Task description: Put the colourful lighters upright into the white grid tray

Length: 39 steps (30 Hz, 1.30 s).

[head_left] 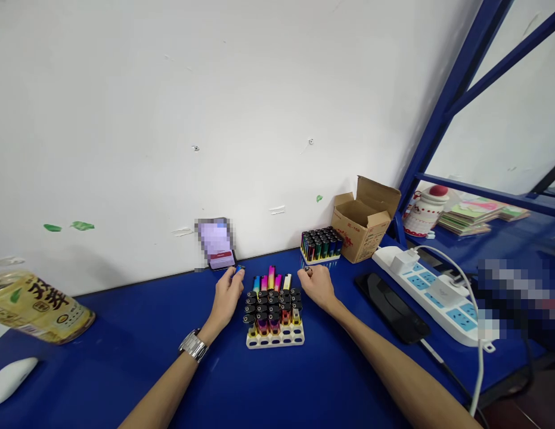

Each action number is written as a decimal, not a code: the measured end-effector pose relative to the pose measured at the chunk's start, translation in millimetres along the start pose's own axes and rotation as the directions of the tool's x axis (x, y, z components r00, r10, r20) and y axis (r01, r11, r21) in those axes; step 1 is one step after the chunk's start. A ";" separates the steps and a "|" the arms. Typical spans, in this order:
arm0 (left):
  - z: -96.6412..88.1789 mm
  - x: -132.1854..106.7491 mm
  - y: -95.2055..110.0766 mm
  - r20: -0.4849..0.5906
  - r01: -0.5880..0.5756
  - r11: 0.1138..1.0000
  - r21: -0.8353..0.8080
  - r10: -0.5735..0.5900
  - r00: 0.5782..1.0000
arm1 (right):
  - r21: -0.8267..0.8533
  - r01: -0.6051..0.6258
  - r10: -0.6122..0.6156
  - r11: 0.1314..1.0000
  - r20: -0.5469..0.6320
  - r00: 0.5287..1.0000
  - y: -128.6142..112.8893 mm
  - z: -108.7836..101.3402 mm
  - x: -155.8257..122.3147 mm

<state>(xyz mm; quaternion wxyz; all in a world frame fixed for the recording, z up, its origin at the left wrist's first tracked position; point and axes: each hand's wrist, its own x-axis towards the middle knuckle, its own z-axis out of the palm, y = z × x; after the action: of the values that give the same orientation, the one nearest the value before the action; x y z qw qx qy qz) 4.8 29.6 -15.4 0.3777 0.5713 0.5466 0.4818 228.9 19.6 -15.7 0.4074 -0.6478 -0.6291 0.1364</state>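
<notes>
Lighters (273,302) (racked) — left hand (229,293), right hand (316,285) flanking.

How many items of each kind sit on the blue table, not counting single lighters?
Lighter trays: 2, one between the hands, one by the wall
Cardboard box: 1
Power strip: 1
Phones: 2, propped, flat
Bottle: 1
Mouse: 1
Total: 8

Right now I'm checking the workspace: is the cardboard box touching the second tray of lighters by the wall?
Cannot tell. In the head view the cardboard box sits right beside the second tray of lighters; their edges meet in the picture, but no contact or gap shows plainly.
</notes>
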 end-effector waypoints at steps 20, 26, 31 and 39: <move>-3.2 -7.5 4.4 -0.098 -0.101 0.939 0.329 0.140 0.985 | -0.027 0.065 -0.064 0.998 0.021 0.998 1.7 4.7 -2.9; -3.1 -7.8 4.9 -0.125 -0.105 0.951 0.290 0.146 0.981 | 0.053 0.076 -0.076 0.996 0.006 0.997 4.2 3.2 -1.6; -3.2 -6.8 5.3 -0.131 -0.088 0.941 0.326 0.137 0.982 | 0.080 0.072 -0.065 0.994 -0.085 0.994 7.7 4.1 0.1; -2.4 -6.2 4.2 -0.153 -0.041 0.930 0.366 0.103 0.983 | 0.097 0.015 -0.003 0.995 -0.125 0.992 8.4 4.2 -0.6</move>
<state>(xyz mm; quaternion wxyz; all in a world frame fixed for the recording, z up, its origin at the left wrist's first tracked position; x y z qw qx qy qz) 4.0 22.7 -11.6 0.2006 0.6077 0.6345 0.4335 231.8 21.6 -24.5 0.4775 -0.6315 -0.5980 0.1244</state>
